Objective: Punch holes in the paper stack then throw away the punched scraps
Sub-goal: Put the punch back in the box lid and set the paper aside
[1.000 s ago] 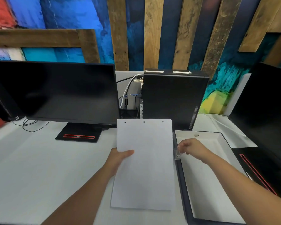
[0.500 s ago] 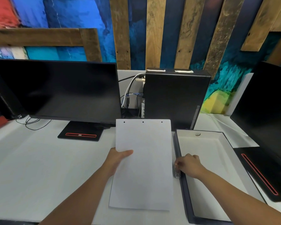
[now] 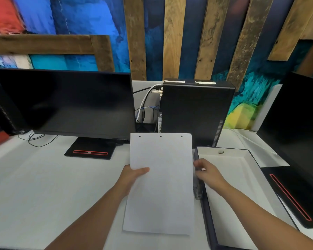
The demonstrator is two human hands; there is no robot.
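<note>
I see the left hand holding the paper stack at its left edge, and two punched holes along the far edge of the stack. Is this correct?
Not quite. The head view shows three punched holes along the far edge of the paper stack, not two. The left hand does hold the stack at its left edge.

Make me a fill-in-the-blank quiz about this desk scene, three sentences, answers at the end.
1. The paper stack has ___ punched holes along its far edge.
2. The left hand holds the stack's edge with its ___ on top of the sheet.
3. The open box lies on the desk to the ___ of the stack.
Missing words: three; thumb; right.
</note>
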